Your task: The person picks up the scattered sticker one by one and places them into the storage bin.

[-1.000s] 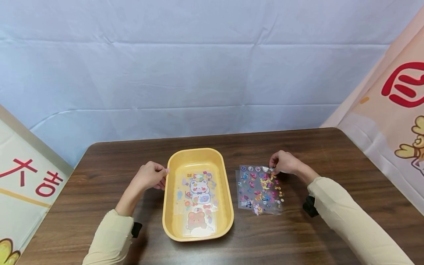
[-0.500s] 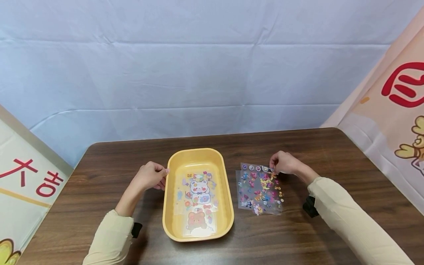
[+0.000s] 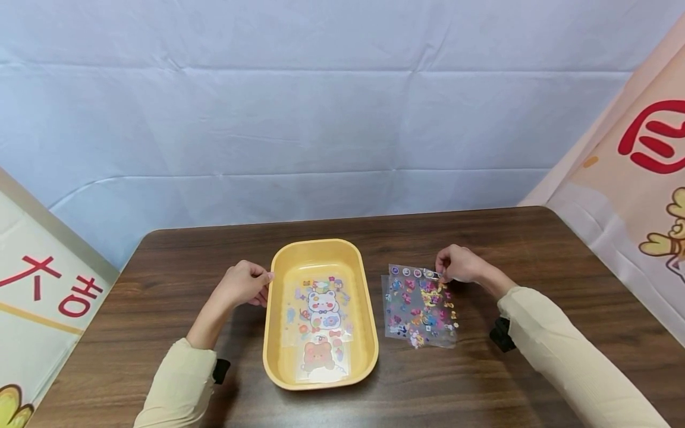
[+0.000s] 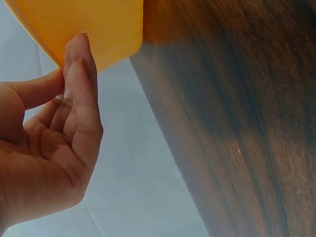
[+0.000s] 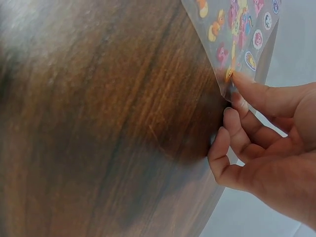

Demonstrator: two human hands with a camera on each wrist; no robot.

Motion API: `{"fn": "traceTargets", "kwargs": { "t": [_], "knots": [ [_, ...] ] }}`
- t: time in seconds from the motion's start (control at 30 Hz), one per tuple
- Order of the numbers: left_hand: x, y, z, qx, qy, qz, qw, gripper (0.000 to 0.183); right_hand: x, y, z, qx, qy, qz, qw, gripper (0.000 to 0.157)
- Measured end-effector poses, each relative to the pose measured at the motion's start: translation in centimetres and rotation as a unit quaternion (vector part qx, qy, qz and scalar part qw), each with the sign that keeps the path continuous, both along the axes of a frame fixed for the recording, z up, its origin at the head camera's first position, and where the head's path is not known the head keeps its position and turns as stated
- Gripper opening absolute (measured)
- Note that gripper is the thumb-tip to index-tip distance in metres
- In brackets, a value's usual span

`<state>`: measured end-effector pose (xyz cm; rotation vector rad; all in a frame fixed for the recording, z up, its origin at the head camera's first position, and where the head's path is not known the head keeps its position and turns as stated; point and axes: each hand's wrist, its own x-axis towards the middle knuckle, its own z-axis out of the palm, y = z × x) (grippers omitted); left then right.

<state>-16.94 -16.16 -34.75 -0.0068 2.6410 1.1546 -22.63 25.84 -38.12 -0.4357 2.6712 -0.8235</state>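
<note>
My left hand [image 3: 245, 284] pinches the left rim of a yellow tray [image 3: 366, 297]. In the left wrist view the thumb [image 4: 42, 91] is at the tray's edge and the fingers [image 4: 81, 89] lie along its outer wall. Inside the tray lie clear sticker sheets [image 3: 323, 309] with a white bear and a brown bear. To the tray's right, my right hand [image 3: 460, 263] pinches the far right corner of a clear sheet of colourful stickers [image 3: 409, 297]. In the right wrist view this sticker sheet [image 5: 222, 29] is held between thumb and forefinger. Another clear sheet shows beneath it.
Everything rests on a dark wood-grain table [image 3: 508, 238]. A pale cloth [image 3: 321, 131] hangs behind it. Printed banners with red characters stand at the left [image 3: 48, 285] and right [image 3: 642, 178].
The top sticker sheet has shifted slightly to the right relative to the one under it, with my right hand on its corner. My left hand and the tray have stayed in place.
</note>
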Motion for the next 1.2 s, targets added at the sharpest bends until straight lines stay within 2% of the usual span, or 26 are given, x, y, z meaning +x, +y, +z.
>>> {"fn": "traceTargets", "kwargs": {
  "t": [0.3,1.2],
  "knots": [
    [-0.06,0.05,-0.02,0.000,-0.001,0.003,1.0000,0.030,0.04,-0.01,0.00,-0.014,-0.021,-0.005,1.000,0.015],
    [-0.11,0.03,0.01,-0.003,-0.004,0.002,1.0000,0.030,0.00,0.11,-0.06,-0.037,-0.045,0.001,0.998,0.018]
  ]
}}
